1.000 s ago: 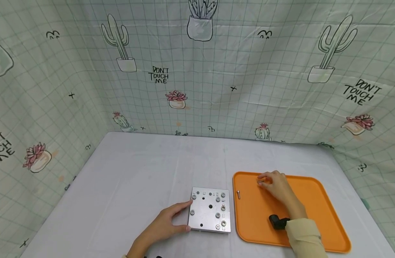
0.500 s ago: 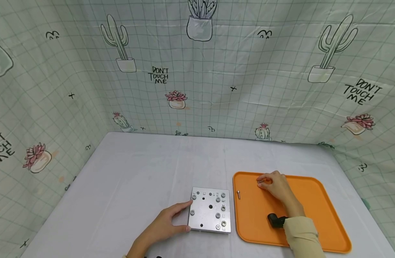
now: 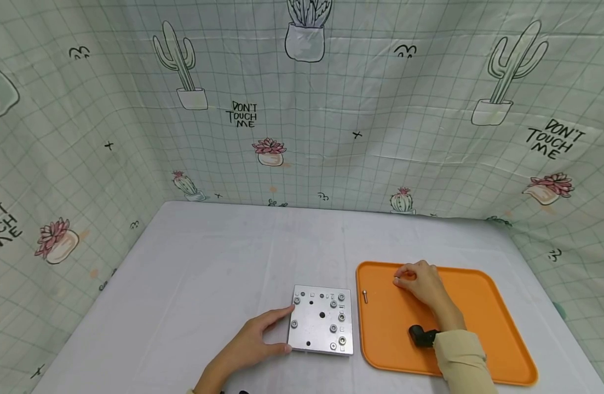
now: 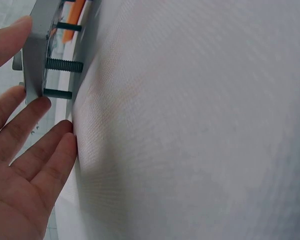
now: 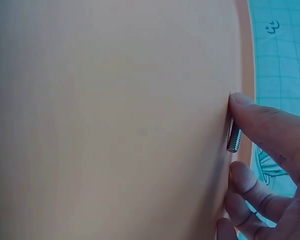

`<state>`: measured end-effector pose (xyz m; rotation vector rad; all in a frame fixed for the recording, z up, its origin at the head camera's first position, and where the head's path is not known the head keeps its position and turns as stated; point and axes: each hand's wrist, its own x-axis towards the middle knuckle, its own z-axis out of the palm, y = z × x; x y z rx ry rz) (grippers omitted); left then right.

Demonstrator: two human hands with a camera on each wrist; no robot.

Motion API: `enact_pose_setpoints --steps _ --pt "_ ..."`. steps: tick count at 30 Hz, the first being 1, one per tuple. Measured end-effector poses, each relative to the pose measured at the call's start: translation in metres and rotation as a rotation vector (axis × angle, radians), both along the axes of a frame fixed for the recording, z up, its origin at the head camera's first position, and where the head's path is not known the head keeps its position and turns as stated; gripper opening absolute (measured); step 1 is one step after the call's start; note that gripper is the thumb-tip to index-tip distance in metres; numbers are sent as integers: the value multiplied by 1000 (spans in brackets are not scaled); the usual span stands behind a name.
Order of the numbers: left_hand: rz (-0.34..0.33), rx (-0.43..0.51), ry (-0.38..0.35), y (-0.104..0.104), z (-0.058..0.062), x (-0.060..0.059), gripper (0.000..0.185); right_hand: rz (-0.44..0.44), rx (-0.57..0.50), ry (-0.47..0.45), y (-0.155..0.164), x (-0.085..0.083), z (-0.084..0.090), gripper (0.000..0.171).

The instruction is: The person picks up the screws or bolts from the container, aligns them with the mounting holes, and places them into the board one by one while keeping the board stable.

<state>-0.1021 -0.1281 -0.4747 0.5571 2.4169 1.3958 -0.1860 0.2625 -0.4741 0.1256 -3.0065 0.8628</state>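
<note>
Since a second ago nothing is changing: the right hand (image 3: 422,283) is pinching a screw (image 5: 234,136) on the orange tray (image 3: 484,328), while the left hand (image 3: 254,343), fingers straight, is steadying the metal plate (image 3: 322,320).

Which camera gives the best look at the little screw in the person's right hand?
The right wrist view: the screw shows its threads, pinched by the right hand against the orange tray. The head view hides it behind fingers; the left wrist view misses it.
</note>
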Motion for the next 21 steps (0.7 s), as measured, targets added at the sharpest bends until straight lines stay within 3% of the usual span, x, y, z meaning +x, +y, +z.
enact_pose_setpoints --steps 21 --pt "-2 6 -20 0 1 0 67 -22 -6 -40 1 10 18 17"
